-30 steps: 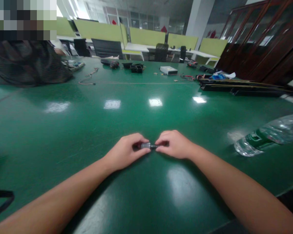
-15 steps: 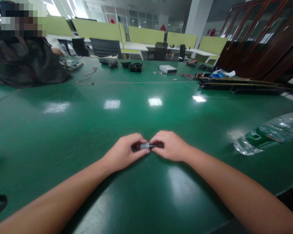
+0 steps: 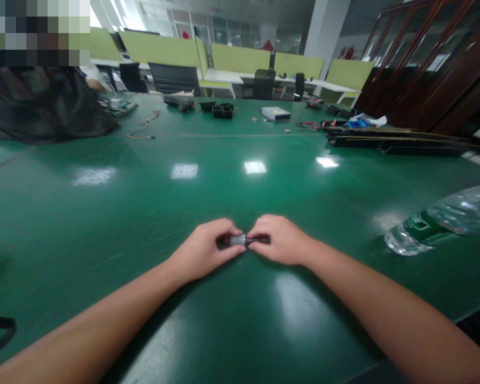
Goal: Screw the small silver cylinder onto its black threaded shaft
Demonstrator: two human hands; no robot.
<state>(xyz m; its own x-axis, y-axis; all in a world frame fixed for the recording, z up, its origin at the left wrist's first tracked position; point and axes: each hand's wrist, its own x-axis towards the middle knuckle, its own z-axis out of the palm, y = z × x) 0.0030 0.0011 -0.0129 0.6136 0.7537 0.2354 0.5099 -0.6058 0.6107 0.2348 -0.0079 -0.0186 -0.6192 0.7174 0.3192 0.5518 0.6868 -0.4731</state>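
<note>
- Right hand [image 3: 283,239] had shifted toward 9 o'clock since the frame of one second earlier, bringing its fingertips almost against those of the left hand [image 3: 208,246]; the left hand had kept nearly the same position.
- Small cylindrical item [image 3: 237,241], grey in its middle with a dark narrow section toward 3 o'clock, lay horizontally between both hands, low over the near half of the desk [image 3: 240,314]. Contact with the desk surface could not be confirmed.
- Opposed pinches from 9 and 3 o'clock probably served to keep the item level and both sections in line.
- Bottle [image 3: 432,226] was located at 3 o'clock from the item, beyond the right forearm, presumably to leave elbow room. Whether it stood or lay could not be determined.
- White box [image 3: 275,113] at 1 o'clock and black strips [image 3: 356,141] at 2 o'clock sat well apart from the hands, probably set back as unused.
- Left hand: thumb and fingertips pinched the grey section, parted only by its thickness; the palm stayed hollow.
- Right hand: thumb and fingertips were closed on the dark section; curled fingers partly hid its end.
</note>
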